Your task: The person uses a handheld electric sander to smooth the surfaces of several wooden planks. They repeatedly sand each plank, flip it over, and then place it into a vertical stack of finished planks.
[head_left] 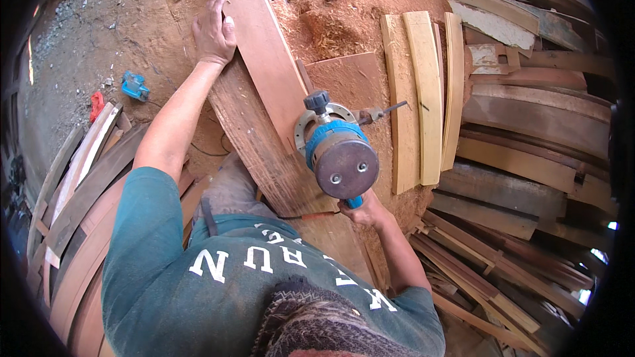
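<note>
My right hand (368,212) is closed around the handle of a blue power router (338,152) with a dark round top and a black knob. The router's pale round base sits at the near end of a reddish-brown board (264,53); its bit is hidden. A metal rod with a clamp-like fitting juts from the base to the right. Further up, my left hand (215,34) lies on the left edge of that board, fingers stretched out. Under the board is a thick, rough brown plank (254,135).
Pale yellow wood strips (421,99) lie to the right. Stacked boards (536,119) fill the far right; more curved boards (86,178) lie at left. Sawdust (337,6) is heaped behind the board. A small blue power tool (135,86) with a cord lies on the ground.
</note>
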Demonstrator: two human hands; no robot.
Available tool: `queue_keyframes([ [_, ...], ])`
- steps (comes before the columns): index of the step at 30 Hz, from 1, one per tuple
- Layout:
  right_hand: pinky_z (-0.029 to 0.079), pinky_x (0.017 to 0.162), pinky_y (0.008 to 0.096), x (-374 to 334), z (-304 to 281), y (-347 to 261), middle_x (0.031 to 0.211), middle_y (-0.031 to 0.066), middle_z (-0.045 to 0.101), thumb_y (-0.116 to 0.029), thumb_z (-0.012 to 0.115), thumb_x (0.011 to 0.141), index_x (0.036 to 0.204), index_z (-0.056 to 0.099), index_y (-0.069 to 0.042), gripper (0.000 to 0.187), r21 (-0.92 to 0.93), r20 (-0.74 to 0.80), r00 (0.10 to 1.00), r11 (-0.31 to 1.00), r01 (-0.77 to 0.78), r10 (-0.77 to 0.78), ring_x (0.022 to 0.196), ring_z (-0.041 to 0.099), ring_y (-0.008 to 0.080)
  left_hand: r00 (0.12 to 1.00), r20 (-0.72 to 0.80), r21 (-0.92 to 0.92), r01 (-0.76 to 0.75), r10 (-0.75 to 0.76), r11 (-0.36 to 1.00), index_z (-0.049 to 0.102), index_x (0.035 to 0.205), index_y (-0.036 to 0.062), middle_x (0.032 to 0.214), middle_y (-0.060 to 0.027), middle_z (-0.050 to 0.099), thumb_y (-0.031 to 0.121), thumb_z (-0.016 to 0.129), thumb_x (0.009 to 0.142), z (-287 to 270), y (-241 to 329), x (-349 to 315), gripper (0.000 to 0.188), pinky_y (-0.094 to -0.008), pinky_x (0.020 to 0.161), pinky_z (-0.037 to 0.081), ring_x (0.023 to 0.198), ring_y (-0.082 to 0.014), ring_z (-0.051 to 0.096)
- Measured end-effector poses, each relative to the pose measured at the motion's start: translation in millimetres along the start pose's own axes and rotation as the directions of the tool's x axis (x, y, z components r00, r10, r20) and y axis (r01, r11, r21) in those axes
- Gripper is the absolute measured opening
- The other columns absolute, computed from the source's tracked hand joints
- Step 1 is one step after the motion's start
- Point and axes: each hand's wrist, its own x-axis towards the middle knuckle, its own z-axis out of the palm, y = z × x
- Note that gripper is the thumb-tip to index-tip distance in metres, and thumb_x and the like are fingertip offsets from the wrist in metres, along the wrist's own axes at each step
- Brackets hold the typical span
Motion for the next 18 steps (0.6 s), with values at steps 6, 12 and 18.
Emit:
queue_keyframes([
  [6, 0.051, 0.079, 0.0364, 18, -5, -21, 0.086, 0.004, 0.061, -0.002, 0.068, 0.077, 0.1, 0.064, -0.006, 0.024, -0.067, -0.032, 0.983, 0.982, 0.177, -0.179, 0.081, 0.057, 0.0178, 1.0, 0.001, 0.025, -0.015, 0.015, 1.0, 0.037, 0.158, 0.0171, 0.17, -0.0036, 0.033, 0.031, 0.041, 0.1, 0, 1, -1, 0.061, -0.0568, 0.12, 0.022, 0.153, -0.023, 0.036],
  [12, 0.05, 0.072, 0.0372, 35, -8, -12, 0.08, 0.004, 0.057, -0.002, 0.069, 0.075, 0.093, 0.06, -0.006, 0.02, -0.013, 0.004, 0.997, 0.997, 0.077, -0.077, 0.075, 0.055, 0.0191, 1.0, -0.005, 0.021, -0.012, 0.012, 1.0, 0.037, 0.159, 0.0181, 0.169, -0.0035, 0.033, 0.031, 0.039, 0.1, 0, 2, 0, 0.06, -0.0589, 0.119, 0.023, 0.153, -0.023, 0.036],
  [18, 0.048, 0.067, 0.0353, 54, -9, -21, 0.077, 0.0028, 0.053, -0.004, 0.069, 0.075, 0.088, 0.056, -0.006, 0.019, -0.122, -0.048, 0.979, 0.974, 0.19, -0.197, 0.071, 0.052, 0.0164, 1.0, -0.003, 0.021, -0.008, 0.008, 1.0, 0.037, 0.158, 0.0181, 0.169, -0.0031, 0.033, 0.032, 0.038, 0.101, 0, 2, 1, 0.059, -0.0593, 0.119, 0.024, 0.153, -0.0237, 0.037],
])
